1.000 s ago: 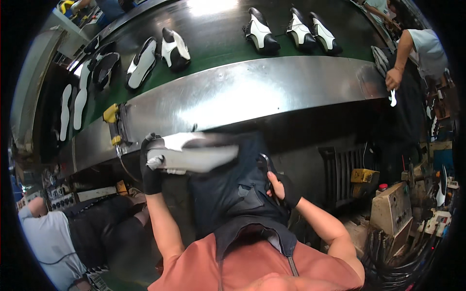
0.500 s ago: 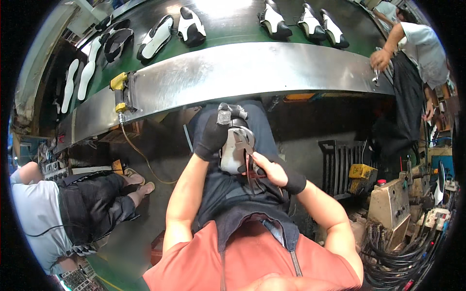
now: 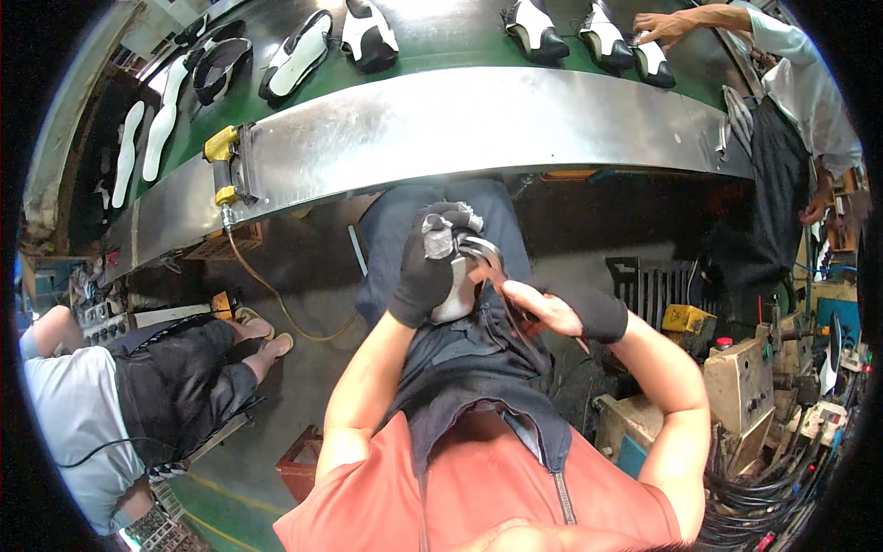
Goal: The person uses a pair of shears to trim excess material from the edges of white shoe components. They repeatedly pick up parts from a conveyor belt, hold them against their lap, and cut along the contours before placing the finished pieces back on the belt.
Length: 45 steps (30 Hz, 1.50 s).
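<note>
The left hand (image 3: 425,269), in a black cloth glove with silvery tape on its fingers, holds a white shoe (image 3: 452,299). The right hand (image 3: 549,309) grips long metal pincers (image 3: 486,255), with the curved end right by that shoe. Ahead, a shiny metal and green desk (image 3: 441,115) carries black and white shoes (image 3: 372,41) and a yellow and dark tool (image 3: 222,166). A co-worker's bare hand (image 3: 664,28) reaches over the desk's right side.

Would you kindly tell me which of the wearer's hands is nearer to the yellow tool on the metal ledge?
Left: the left hand is right of the yellow tool and lower in view; the right hand, farther right.
</note>
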Motion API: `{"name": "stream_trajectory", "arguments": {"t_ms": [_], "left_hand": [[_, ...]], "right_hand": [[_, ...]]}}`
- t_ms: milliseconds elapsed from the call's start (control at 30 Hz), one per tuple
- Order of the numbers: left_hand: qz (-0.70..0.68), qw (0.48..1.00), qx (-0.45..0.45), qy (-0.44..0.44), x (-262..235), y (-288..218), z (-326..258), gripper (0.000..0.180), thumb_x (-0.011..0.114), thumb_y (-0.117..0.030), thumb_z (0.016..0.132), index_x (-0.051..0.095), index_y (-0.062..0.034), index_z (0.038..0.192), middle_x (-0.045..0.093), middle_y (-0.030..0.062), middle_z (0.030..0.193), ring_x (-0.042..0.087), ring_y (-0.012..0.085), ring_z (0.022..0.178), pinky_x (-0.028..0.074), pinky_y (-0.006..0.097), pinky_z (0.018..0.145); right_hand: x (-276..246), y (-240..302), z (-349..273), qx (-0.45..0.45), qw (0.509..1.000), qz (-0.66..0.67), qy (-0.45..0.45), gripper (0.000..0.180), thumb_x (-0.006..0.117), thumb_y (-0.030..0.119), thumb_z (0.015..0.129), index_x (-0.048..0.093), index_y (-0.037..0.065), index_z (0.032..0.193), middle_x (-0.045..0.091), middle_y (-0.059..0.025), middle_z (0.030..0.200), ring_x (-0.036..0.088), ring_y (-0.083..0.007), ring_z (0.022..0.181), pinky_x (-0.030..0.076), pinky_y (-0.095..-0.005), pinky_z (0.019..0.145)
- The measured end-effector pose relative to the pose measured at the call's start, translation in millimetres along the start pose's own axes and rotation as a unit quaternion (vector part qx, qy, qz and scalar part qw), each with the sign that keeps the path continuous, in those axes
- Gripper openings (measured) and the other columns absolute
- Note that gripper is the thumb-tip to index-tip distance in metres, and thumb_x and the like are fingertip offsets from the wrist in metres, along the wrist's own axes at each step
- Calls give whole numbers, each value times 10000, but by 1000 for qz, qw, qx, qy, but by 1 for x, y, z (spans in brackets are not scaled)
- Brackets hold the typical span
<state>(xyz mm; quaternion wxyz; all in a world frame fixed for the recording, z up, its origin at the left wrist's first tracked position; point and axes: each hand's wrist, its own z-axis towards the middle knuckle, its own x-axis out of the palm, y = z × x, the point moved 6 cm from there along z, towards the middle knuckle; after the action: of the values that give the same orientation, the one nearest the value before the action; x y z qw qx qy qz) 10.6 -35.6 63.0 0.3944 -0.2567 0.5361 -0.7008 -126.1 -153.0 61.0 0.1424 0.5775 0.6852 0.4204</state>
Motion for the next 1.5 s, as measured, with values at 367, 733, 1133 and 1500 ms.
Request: {"name": "stream_trajectory", "arguments": {"t_ms": [367, 733, 1133, 1500], "left_hand": [[-58, 993, -100, 21, 6, 12, 13, 340, 369, -291, 975, 594, -41, 1023, 616, 85, 1019, 568, 188, 962, 437, 314, 883], [-5, 999, -40, -31, 0, 48, 21, 496, 301, -355, 987, 656, -15, 917, 654, 106, 966, 587, 256, 982, 386, 375, 947], [42, 994, -95, -22, 7, 26, 17, 593, 259, -457, 982, 662, -30, 902, 645, 87, 985, 570, 197, 992, 426, 337, 900], [-259, 943, -197, -68, -19, 37, -19, 543, 294, -399, 966, 664, -3, 1001, 623, 152, 1124, 514, 254, 1146, 323, 394, 1038]], "right_hand": [[-6, -11, 24, -12, 999, 41, -24, 482, 321, 447, 989, 409, 98, 1309, 554, -106, 1179, 622, -224, 891, 529, -325, 750], [-2, -19, 51, -195, 886, -262, -330, 382, 371, 282, 986, 546, -19, 829, 579, -195, 701, 561, -310, 621, 414, -410, 594], [-19, 2, 30, 49, 997, 61, -23, 451, 354, 421, 992, 557, 60, 1169, 571, -63, 1065, 591, -119, 810, 494, -282, 822], [44, -40, 74, -361, 846, -197, -340, 164, 438, 96, 918, 571, 1, 905, 556, -197, 746, 541, -349, 655, 427, -397, 612]]}}
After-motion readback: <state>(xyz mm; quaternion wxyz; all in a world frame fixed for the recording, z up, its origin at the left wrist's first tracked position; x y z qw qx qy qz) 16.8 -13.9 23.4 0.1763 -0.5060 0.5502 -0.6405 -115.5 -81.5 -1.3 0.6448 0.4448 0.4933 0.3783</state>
